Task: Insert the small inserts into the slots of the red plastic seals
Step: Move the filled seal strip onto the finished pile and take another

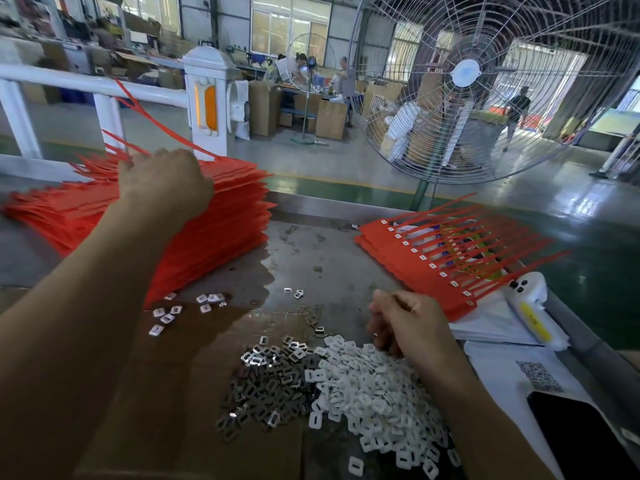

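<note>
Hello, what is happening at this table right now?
A person is assembling red plastic seals. The left hand grips the top of the tall stack of red seals on the left. The right hand reaches with curled fingers into the heap of white inserts, next to a heap of small metal pieces. On the right lies a lower stack of seals whose slots already show white inserts. Whether the right hand holds an insert is hidden.

Fingertips of the left hand (162,181) and right hand (408,323), hidden behind their knuckles.
</note>
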`<control>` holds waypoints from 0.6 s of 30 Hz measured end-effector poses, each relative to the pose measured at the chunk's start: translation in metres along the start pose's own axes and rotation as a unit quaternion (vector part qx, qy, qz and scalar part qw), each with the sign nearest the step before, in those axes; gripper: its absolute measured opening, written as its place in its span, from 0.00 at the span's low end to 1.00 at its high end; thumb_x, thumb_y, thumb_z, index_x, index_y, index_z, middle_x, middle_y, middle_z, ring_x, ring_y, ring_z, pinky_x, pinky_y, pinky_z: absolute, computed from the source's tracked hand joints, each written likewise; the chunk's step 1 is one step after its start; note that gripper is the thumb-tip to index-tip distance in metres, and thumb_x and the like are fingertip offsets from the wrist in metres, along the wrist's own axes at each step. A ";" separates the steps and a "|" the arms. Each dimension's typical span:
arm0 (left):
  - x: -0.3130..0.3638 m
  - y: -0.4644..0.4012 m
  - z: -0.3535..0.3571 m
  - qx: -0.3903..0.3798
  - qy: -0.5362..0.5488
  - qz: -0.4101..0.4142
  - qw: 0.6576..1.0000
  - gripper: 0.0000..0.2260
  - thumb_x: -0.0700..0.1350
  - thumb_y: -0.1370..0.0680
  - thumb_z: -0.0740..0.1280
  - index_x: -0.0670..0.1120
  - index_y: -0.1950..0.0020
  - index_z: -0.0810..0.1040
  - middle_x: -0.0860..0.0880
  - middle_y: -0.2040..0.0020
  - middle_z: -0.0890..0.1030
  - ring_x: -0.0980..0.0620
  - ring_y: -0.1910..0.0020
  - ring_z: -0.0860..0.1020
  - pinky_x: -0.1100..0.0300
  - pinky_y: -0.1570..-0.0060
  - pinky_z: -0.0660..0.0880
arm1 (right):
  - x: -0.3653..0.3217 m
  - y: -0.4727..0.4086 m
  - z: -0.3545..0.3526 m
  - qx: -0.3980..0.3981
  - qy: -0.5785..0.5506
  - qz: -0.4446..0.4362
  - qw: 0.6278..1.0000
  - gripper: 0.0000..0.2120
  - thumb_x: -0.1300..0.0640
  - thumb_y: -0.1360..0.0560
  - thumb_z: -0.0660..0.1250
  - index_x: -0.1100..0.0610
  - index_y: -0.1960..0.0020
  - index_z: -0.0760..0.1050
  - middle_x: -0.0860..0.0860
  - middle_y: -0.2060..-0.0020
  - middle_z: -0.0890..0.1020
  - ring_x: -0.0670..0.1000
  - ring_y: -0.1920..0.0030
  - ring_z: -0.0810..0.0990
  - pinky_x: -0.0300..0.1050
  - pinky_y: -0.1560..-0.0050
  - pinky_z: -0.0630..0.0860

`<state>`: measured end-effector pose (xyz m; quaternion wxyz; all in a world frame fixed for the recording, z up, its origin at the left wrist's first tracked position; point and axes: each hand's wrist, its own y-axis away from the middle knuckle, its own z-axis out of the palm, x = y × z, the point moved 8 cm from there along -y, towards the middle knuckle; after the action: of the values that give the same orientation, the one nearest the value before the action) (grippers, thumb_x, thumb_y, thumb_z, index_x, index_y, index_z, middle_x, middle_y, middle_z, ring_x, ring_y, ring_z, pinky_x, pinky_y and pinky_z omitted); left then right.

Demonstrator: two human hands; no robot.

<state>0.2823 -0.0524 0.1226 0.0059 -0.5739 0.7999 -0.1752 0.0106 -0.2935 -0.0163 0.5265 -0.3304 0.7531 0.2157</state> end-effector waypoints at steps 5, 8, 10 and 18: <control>-0.015 -0.027 0.033 -0.088 0.003 -0.031 0.996 0.34 0.68 0.20 0.56 0.45 0.24 0.68 0.36 0.24 0.67 0.33 0.26 0.65 0.35 0.27 0.60 | 0.001 0.000 0.001 -0.003 0.009 -0.002 1.000 0.15 0.51 0.17 0.65 0.58 0.56 0.83 0.54 0.66 0.85 0.50 0.71 0.81 0.39 0.73 0.72; -0.025 -0.038 0.036 -0.097 -0.004 -0.042 0.994 0.42 0.74 0.25 0.58 0.45 0.22 0.66 0.36 0.22 0.63 0.33 0.24 0.62 0.35 0.26 0.59 | -0.001 -0.001 0.002 -0.006 0.019 -0.005 1.000 0.15 0.51 0.17 0.65 0.57 0.57 0.83 0.54 0.66 0.85 0.50 0.71 0.81 0.38 0.73 0.72; -0.027 -0.042 0.039 -0.110 0.003 -0.049 0.993 0.47 0.77 0.28 0.59 0.46 0.20 0.62 0.37 0.20 0.59 0.33 0.22 0.58 0.35 0.25 0.57 | -0.001 -0.001 0.003 -0.008 0.020 -0.005 1.000 0.15 0.52 0.17 0.65 0.58 0.57 0.83 0.55 0.66 0.85 0.50 0.71 0.80 0.37 0.73 0.71; -0.029 -0.029 0.034 -0.045 0.011 -0.059 0.997 0.55 0.81 0.36 0.61 0.44 0.21 0.61 0.36 0.21 0.60 0.33 0.23 0.59 0.34 0.25 0.55 | -0.004 0.002 0.006 -0.018 0.008 -0.008 1.000 0.15 0.53 0.17 0.66 0.60 0.56 0.83 0.56 0.66 0.85 0.48 0.72 0.79 0.35 0.74 0.71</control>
<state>0.3264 -0.0429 0.0933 -0.0395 -0.6174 0.7721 -0.1452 0.0138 -0.2870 -0.0145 0.5164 -0.3476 0.7503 0.2225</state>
